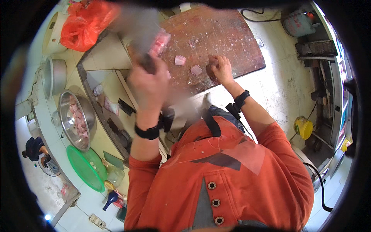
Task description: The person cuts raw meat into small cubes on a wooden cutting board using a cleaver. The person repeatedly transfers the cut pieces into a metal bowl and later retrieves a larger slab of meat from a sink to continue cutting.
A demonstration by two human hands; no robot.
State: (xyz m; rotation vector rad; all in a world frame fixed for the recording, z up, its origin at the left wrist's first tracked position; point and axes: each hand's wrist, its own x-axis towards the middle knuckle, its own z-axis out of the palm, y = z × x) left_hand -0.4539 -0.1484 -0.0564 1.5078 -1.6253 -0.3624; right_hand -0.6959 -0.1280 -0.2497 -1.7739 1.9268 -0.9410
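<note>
My left hand, blurred, is closed round the dark handle of a cleaver, whose broad grey blade is smeared by motion at the upper left. A long piece of raw meat lies beside the blade on a worn wooden board. Two small cut pieces, one meat chunk and another meat chunk, lie between my hands. Small scraps dot the wood. At the board's near right edge, my right hand rests with bent fingers; whether they hold anything is unclear.
To the left stand a steel bowl of meat pieces, an aluminium basin and a green plastic basket. A red plastic bag is at the upper left. A yellow tub stands right. Another person is far left.
</note>
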